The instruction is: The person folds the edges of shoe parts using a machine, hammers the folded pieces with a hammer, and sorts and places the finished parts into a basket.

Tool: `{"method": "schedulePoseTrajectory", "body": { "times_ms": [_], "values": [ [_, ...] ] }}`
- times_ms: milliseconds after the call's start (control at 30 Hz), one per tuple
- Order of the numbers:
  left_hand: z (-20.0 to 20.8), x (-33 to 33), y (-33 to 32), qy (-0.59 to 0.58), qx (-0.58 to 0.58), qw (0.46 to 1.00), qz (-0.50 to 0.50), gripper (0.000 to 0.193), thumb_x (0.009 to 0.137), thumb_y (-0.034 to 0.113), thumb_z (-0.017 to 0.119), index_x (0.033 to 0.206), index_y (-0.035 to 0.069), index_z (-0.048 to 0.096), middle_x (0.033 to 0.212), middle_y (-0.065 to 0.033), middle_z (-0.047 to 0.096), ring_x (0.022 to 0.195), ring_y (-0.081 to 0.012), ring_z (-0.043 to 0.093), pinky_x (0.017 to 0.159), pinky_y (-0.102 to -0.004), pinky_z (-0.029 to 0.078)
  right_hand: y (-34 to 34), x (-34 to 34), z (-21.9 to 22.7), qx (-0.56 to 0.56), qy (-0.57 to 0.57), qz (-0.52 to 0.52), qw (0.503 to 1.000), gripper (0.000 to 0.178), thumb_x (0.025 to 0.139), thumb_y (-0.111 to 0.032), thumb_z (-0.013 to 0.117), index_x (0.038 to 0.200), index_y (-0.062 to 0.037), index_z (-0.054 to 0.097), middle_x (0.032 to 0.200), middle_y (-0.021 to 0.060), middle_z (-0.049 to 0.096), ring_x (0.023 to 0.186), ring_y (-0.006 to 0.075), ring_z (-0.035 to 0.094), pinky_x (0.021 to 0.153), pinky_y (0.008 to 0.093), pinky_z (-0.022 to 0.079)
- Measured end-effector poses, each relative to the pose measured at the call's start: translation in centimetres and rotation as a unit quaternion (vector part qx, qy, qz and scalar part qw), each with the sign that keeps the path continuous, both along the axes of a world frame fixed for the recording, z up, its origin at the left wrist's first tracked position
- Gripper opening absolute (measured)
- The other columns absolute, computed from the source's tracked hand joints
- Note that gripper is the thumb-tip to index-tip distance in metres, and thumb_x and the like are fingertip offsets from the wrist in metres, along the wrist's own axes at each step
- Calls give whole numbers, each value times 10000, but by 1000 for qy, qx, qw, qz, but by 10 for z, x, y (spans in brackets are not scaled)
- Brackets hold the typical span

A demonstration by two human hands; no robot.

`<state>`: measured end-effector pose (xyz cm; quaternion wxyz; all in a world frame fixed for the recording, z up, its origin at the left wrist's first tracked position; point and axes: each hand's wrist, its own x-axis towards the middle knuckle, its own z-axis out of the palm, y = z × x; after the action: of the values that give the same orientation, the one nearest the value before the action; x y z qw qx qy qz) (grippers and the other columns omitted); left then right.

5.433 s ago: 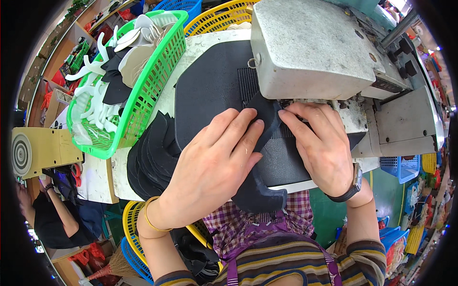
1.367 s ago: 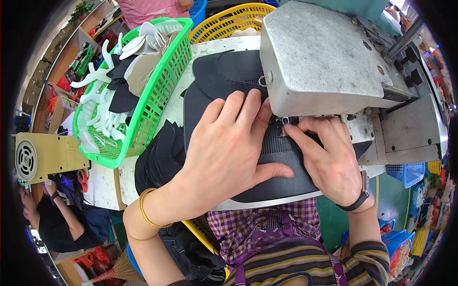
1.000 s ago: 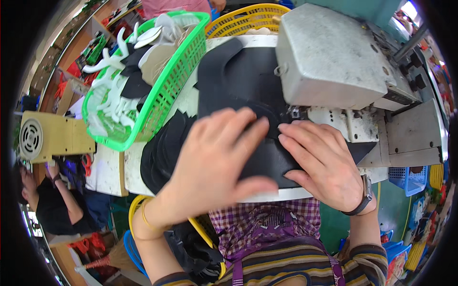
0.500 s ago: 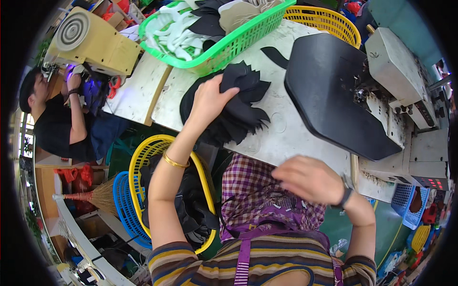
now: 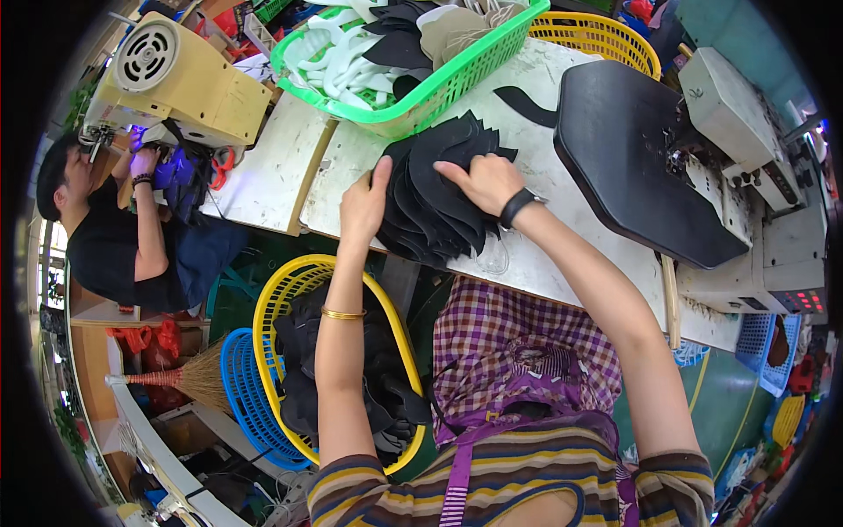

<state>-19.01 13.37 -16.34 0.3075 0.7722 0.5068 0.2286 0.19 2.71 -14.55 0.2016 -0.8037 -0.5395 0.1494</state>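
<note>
A fanned, overlapping pile of black cut pieces (image 5: 436,198) with jagged edges lies on the white table in front of me. My left hand (image 5: 363,206) holds the pile along its left edge, thumb up; its fingers are partly hidden. From the right, my right hand (image 5: 490,184) grips the pile, its thumb stretched across the top pieces and the other fingers bent over the right edge. A single curved black strip (image 5: 525,105) lies apart, beyond the pile, reaching toward the black machine plate (image 5: 628,162).
A green basket (image 5: 413,114) of white and black pieces stands behind the pile. A sewing machine (image 5: 751,123) is at the right. Below the table edge sits a yellow basket (image 5: 408,351) of black pieces. At the left, a person (image 5: 114,228) works at a cream machine (image 5: 189,79).
My right hand has come up from my lap onto the pile's right side. My left hand has shifted from its top to its left edge. The pile is now more upright and gathered.
</note>
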Motion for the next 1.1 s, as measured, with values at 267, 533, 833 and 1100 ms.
{"method": "schedulePoseTrajectory", "body": {
  "times_ms": [267,533,833,1100],
  "values": [
    [21,12,-39,-348,-357,857,-130,571,905,385,574,1286,-23,455,1227,-99,551,1099,-157,551,903,-268,457,-15,-43,-12,83,20,28,996,608,882,-515,440,998,56,617,1069,232,573,1043,364,522,838,504,422],
    [21,12,-59,-407,-386,826,-56,559,806,153,698,1274,-32,454,1196,-133,562,1101,-224,547,924,-336,463,-32,-14,13,63,293,11,954,691,772,-546,645,1066,76,584,961,243,645,913,320,637,810,348,494],
    [50,5,-118,-405,-332,838,-154,573,811,143,685,1293,-28,428,1234,-117,523,1109,-221,526,943,-325,426,-86,2,58,21,585,202,785,749,811,-449,684,1345,0,409,1325,108,491,1160,175,491,1012,305,377],
    [39,15,-194,-321,-318,853,-262,652,885,373,573,1311,-72,359,1316,-156,433,1208,-249,425,1024,-354,322,-174,-8,40,33,654,78,752,392,793,-194,737,1129,-25,628,1089,59,641,988,124,581,874,275,464]
  ]
}}
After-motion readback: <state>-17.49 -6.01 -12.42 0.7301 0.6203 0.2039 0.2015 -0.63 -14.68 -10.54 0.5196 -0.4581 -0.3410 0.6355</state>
